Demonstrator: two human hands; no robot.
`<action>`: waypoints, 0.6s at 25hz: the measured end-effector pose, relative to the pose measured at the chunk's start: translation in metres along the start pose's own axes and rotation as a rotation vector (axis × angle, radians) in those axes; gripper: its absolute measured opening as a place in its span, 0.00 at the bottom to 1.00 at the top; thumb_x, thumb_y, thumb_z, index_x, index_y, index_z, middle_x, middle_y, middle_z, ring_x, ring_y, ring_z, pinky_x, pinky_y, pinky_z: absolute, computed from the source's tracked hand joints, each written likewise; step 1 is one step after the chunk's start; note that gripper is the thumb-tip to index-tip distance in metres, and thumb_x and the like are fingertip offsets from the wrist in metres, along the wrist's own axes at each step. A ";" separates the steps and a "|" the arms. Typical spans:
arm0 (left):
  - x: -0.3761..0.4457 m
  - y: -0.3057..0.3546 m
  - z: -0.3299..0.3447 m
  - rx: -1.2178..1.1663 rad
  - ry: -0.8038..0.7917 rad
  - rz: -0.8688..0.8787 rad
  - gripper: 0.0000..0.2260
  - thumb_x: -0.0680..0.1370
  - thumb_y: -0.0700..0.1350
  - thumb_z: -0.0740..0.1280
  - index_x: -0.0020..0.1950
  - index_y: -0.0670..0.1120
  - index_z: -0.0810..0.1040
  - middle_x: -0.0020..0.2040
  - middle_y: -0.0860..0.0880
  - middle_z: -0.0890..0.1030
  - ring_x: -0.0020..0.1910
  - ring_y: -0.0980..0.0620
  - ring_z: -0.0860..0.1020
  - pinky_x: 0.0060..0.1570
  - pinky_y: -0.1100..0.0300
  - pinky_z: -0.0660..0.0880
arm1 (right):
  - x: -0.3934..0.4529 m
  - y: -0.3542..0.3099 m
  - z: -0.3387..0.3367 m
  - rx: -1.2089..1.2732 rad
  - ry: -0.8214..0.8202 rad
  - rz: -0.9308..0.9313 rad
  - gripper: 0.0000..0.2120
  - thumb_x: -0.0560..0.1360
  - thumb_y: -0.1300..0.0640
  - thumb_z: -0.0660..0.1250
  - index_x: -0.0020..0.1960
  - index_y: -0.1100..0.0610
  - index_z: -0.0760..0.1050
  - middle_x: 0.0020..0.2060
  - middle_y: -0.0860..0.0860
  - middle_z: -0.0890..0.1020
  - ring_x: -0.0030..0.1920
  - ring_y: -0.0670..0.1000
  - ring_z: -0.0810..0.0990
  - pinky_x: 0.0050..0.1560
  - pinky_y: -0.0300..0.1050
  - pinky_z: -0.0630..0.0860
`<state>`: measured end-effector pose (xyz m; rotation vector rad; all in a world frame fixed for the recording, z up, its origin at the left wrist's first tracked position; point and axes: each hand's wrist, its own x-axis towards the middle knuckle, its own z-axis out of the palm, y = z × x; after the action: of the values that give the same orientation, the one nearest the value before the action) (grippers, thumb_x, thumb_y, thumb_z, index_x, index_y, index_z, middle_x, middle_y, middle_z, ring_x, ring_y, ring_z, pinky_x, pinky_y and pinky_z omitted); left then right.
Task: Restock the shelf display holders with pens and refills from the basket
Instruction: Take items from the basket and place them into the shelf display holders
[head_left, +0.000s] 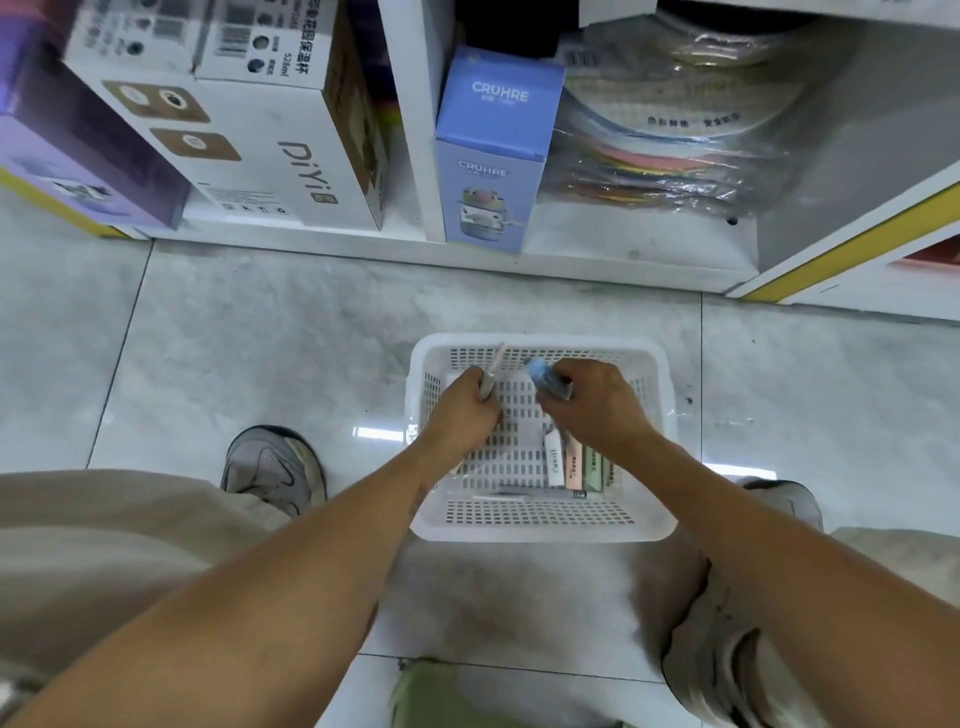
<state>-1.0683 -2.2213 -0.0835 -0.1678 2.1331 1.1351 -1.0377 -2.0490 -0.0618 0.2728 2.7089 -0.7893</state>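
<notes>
A white perforated basket (540, 527) stands on the floor between my feet. Over its far half my left hand (465, 410) grips a slim white pen (493, 369) that points up and away. My right hand (592, 402) holds a light blue pack (545, 378) with its end sticking out toward the left. Several flat refill packs (571, 465), white, peach and green, lie in the basket's near right part under my right wrist. A thin white pen (524, 496) lies along the near wall.
A low white shelf (467, 260) runs across ahead, holding a DiYi box (291, 156), a blue CRUHRE box (493, 156), a purple box (78, 156) and bagged coloured sheets (675, 145). A yellow-edged shelf (857, 234) juts in at the right. My shoes (270, 467) flank the basket.
</notes>
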 end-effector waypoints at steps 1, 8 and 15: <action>-0.004 0.002 -0.001 -0.069 -0.016 0.007 0.05 0.79 0.40 0.61 0.46 0.50 0.73 0.39 0.48 0.79 0.34 0.52 0.76 0.33 0.56 0.74 | -0.001 -0.005 0.002 0.240 -0.042 0.122 0.12 0.74 0.55 0.71 0.35 0.60 0.75 0.29 0.51 0.75 0.29 0.49 0.72 0.32 0.42 0.66; -0.032 -0.007 -0.006 -0.439 -0.174 -0.148 0.24 0.74 0.69 0.65 0.51 0.50 0.84 0.40 0.48 0.86 0.38 0.52 0.85 0.37 0.59 0.80 | -0.016 -0.038 0.013 1.069 -0.346 0.223 0.04 0.73 0.71 0.70 0.45 0.66 0.83 0.42 0.66 0.84 0.43 0.61 0.85 0.49 0.50 0.84; -0.031 -0.013 -0.002 -0.391 -0.178 -0.143 0.14 0.78 0.57 0.68 0.50 0.46 0.82 0.36 0.44 0.84 0.31 0.49 0.81 0.31 0.59 0.77 | -0.014 -0.033 0.015 0.572 -0.290 0.222 0.11 0.67 0.72 0.70 0.41 0.59 0.85 0.29 0.54 0.84 0.27 0.42 0.80 0.28 0.33 0.73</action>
<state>-1.0411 -2.2368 -0.0722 -0.3765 1.6999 1.4141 -1.0293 -2.0863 -0.0529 0.5256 2.0933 -1.3969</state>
